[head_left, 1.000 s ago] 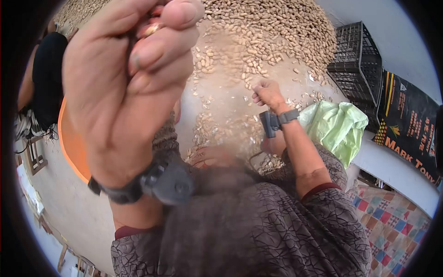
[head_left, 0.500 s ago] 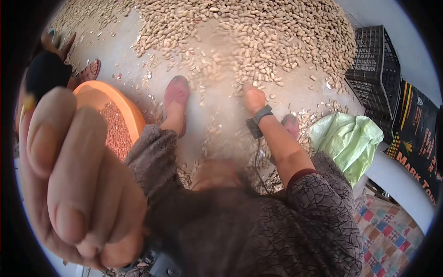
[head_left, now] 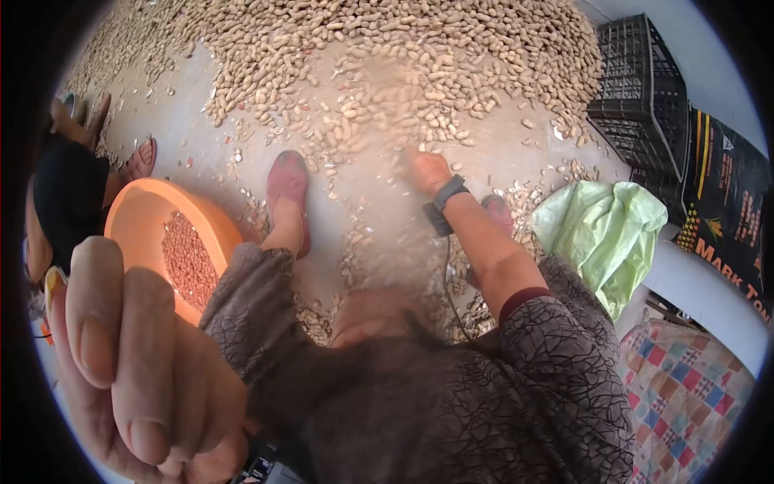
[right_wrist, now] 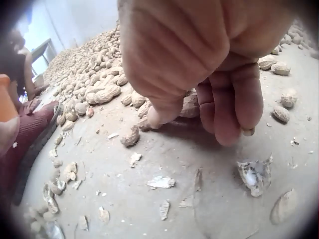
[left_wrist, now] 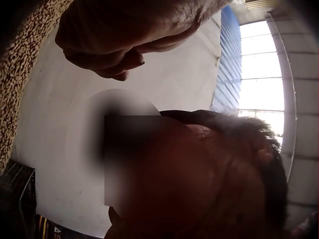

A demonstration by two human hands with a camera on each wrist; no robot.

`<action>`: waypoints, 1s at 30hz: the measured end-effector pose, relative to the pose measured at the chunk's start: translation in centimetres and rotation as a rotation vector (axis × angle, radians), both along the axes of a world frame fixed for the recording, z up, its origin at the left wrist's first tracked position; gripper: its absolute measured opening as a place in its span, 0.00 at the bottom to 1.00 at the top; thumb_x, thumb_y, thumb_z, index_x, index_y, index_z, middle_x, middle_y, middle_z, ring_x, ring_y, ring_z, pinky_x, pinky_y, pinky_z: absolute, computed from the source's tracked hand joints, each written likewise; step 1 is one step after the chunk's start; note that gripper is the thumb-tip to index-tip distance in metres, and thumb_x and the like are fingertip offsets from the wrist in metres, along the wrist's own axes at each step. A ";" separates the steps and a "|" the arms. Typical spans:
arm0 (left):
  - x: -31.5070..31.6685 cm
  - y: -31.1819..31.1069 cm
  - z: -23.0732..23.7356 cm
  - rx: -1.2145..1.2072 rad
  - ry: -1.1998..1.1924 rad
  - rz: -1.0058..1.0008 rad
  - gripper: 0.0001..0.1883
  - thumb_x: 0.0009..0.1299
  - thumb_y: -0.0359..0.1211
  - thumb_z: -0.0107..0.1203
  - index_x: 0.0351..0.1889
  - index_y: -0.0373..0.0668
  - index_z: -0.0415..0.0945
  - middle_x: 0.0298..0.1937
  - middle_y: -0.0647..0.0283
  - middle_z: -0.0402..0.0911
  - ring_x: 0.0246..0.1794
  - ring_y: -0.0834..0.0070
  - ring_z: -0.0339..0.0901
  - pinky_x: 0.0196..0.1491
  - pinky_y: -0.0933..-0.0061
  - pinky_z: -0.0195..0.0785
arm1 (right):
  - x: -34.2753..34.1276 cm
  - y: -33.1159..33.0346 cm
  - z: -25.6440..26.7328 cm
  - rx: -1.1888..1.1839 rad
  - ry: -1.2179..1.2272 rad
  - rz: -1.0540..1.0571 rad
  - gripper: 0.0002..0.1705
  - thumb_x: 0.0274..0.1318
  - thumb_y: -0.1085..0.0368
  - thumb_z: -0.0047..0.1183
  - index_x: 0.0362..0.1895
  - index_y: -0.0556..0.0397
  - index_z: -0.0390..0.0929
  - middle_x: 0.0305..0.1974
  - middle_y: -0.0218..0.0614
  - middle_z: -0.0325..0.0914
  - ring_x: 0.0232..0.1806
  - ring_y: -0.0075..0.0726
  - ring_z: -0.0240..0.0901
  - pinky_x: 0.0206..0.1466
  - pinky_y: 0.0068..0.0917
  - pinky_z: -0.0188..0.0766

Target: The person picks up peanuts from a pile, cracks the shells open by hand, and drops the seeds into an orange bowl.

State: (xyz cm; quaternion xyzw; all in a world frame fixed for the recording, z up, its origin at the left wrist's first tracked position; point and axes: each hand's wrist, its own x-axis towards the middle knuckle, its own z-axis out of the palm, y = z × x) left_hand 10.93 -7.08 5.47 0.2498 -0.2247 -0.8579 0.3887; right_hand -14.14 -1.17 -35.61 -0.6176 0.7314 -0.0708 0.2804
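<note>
My left hand [head_left: 153, 379] is raised close to the head camera with its fingers curled, their nails facing me. In the left wrist view that hand [left_wrist: 139, 30] hangs near a blurred face, and what may lie inside its fingers is hidden; I cannot tell whether it holds anything. Down at the floor, my right hand [head_left: 427, 171] reaches to the near edge of a heap of unshelled peanuts [head_left: 459, 64]. Its thumb and bent fingers close around a peanut [right_wrist: 189, 107] low over the floor. Broken shells [right_wrist: 254, 174] lie scattered in front of it.
An orange basin [head_left: 133, 202] with red peanut kernels [head_left: 189, 254] stands at left, beside another person's foot [head_left: 141, 157]. On the right are a green sack [head_left: 601, 234], a black crate [head_left: 641, 89] and a black printed bag [head_left: 726, 194]. My shoe [head_left: 288, 181] is planted near the basin.
My left hand has turned and dropped to the lower left; the red kernels it showed in its fingers are out of sight. The right hand has shifted left toward the peanut heap's edge.
</note>
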 end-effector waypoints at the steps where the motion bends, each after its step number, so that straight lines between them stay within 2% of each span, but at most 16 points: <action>1: -0.1 0.1 0.0 0.002 -0.009 0.004 0.14 0.76 0.34 0.22 0.29 0.42 0.52 0.20 0.59 0.64 0.04 0.86 0.52 0.03 0.92 0.42 | -0.2 -0.1 -0.1 -0.001 0.001 -0.006 0.13 0.48 0.62 0.52 0.36 0.56 0.70 0.31 0.49 0.77 0.36 0.53 0.75 0.42 0.42 0.70; 4: -0.5 0.1 0.0 0.013 -0.030 0.014 0.15 0.77 0.35 0.21 0.28 0.43 0.52 0.20 0.60 0.64 0.04 0.86 0.52 0.04 0.92 0.42 | -0.7 0.1 -0.9 0.077 0.035 0.059 0.12 0.48 0.62 0.52 0.34 0.57 0.72 0.32 0.49 0.78 0.37 0.53 0.75 0.42 0.43 0.70; 7: -0.1 0.1 0.0 -0.013 -0.079 0.011 0.15 0.77 0.35 0.21 0.29 0.43 0.52 0.20 0.60 0.64 0.04 0.86 0.52 0.04 0.92 0.42 | -0.9 0.2 0.2 0.049 -0.073 -0.004 0.17 0.48 0.55 0.52 0.35 0.57 0.74 0.33 0.49 0.78 0.35 0.46 0.77 0.38 0.38 0.72; 9: -0.2 0.0 -0.2 -0.044 -0.112 0.001 0.15 0.77 0.35 0.20 0.29 0.42 0.52 0.19 0.61 0.64 0.04 0.86 0.52 0.04 0.92 0.42 | -1.7 -0.2 3.0 0.461 -0.637 -0.522 0.13 0.50 0.61 0.48 0.34 0.60 0.74 0.30 0.48 0.78 0.27 0.37 0.77 0.25 0.30 0.73; 10: -0.4 -0.1 -0.2 -0.011 -0.067 -0.024 0.15 0.77 0.35 0.20 0.29 0.42 0.52 0.19 0.61 0.64 0.04 0.87 0.52 0.04 0.92 0.43 | -2.6 0.6 1.9 0.466 -0.636 -0.525 0.13 0.50 0.61 0.48 0.34 0.60 0.74 0.30 0.48 0.78 0.27 0.37 0.77 0.25 0.30 0.73; 12: -0.6 -0.1 -0.3 0.025 -0.025 -0.050 0.15 0.77 0.36 0.21 0.29 0.42 0.52 0.18 0.62 0.64 0.04 0.87 0.52 0.04 0.92 0.43 | -5.0 2.3 -0.6 0.007 -1.117 -0.943 0.12 0.52 0.62 0.47 0.33 0.60 0.73 0.24 0.42 0.76 0.18 0.29 0.73 0.15 0.22 0.67; 14: -0.6 0.1 -0.2 -0.018 -0.073 -0.014 0.15 0.77 0.36 0.20 0.29 0.43 0.53 0.18 0.62 0.64 0.03 0.87 0.51 0.04 0.91 0.43 | -6.7 2.7 0.7 -0.116 -1.072 -1.168 0.13 0.52 0.60 0.48 0.34 0.59 0.72 0.22 0.40 0.75 0.16 0.32 0.72 0.15 0.23 0.65; 15: -0.6 0.1 -0.2 -0.017 -0.074 -0.015 0.15 0.77 0.36 0.20 0.29 0.43 0.53 0.18 0.62 0.64 0.03 0.87 0.51 0.04 0.91 0.43 | -8.3 3.3 -0.9 -0.115 -1.072 -1.169 0.13 0.52 0.60 0.48 0.34 0.59 0.72 0.22 0.40 0.75 0.16 0.32 0.72 0.15 0.23 0.65; 17: -0.6 0.1 -0.2 -0.005 -0.112 0.013 0.15 0.77 0.36 0.20 0.29 0.43 0.53 0.16 0.62 0.63 0.03 0.86 0.51 0.04 0.91 0.43 | -11.4 3.9 -5.6 -0.075 -0.443 -0.969 0.15 0.52 0.58 0.51 0.34 0.58 0.73 0.23 0.41 0.75 0.17 0.31 0.72 0.15 0.23 0.64; 18: -0.7 0.1 -0.3 -0.005 -0.115 0.017 0.15 0.77 0.36 0.20 0.29 0.43 0.53 0.16 0.62 0.63 0.03 0.86 0.51 0.04 0.91 0.43 | -11.8 3.9 -6.6 -0.072 -0.446 -0.965 0.15 0.52 0.58 0.51 0.34 0.58 0.73 0.23 0.41 0.75 0.17 0.31 0.72 0.15 0.23 0.64; 20: -0.9 0.1 -0.4 -0.053 -0.149 -0.006 0.16 0.77 0.36 0.20 0.28 0.44 0.53 0.15 0.63 0.62 0.03 0.86 0.51 0.04 0.90 0.42 | -12.2 3.9 -8.1 -0.126 -0.162 -0.867 0.15 0.51 0.57 0.53 0.32 0.59 0.73 0.23 0.43 0.75 0.16 0.30 0.71 0.16 0.25 0.63; 21: -1.0 0.1 -0.4 -0.050 -0.153 -0.003 0.16 0.77 0.36 0.20 0.28 0.44 0.53 0.15 0.63 0.62 0.03 0.86 0.51 0.04 0.90 0.42 | -11.9 3.6 -8.0 -0.121 -0.165 -0.865 0.15 0.51 0.57 0.53 0.32 0.59 0.73 0.23 0.43 0.75 0.16 0.30 0.71 0.16 0.25 0.63; 23: -1.1 0.2 -0.4 -0.088 -0.223 0.018 0.16 0.77 0.36 0.19 0.28 0.44 0.53 0.14 0.63 0.62 0.03 0.85 0.52 0.04 0.90 0.44 | -11.3 3.0 -7.9 -0.324 0.079 -0.672 0.17 0.50 0.56 0.55 0.30 0.60 0.73 0.22 0.42 0.75 0.18 0.30 0.72 0.17 0.26 0.64; 27: -0.9 0.2 -0.6 -0.077 -0.204 0.011 0.16 0.77 0.36 0.19 0.28 0.43 0.54 0.14 0.62 0.63 0.02 0.84 0.53 0.03 0.91 0.46 | -10.5 1.8 -7.6 -0.286 0.137 -0.750 0.15 0.48 0.58 0.56 0.27 0.60 0.73 0.23 0.42 0.75 0.21 0.33 0.73 0.18 0.27 0.67; 29: -0.6 0.2 -0.7 -0.080 -0.208 0.045 0.16 0.77 0.36 0.19 0.28 0.43 0.54 0.13 0.61 0.63 0.01 0.83 0.53 0.03 0.91 0.48 | -10.6 1.3 -5.6 0.080 -0.708 -1.091 0.12 0.47 0.62 0.54 0.28 0.59 0.72 0.26 0.44 0.76 0.25 0.37 0.73 0.20 0.28 0.69; 30: -0.5 0.2 -0.6 -0.080 -0.207 0.046 0.16 0.77 0.36 0.19 0.28 0.43 0.54 0.13 0.61 0.63 0.01 0.83 0.53 0.03 0.91 0.48 | -11.2 2.0 -5.8 0.080 -0.707 -1.090 0.12 0.47 0.62 0.54 0.28 0.59 0.72 0.26 0.44 0.76 0.25 0.37 0.73 0.20 0.28 0.69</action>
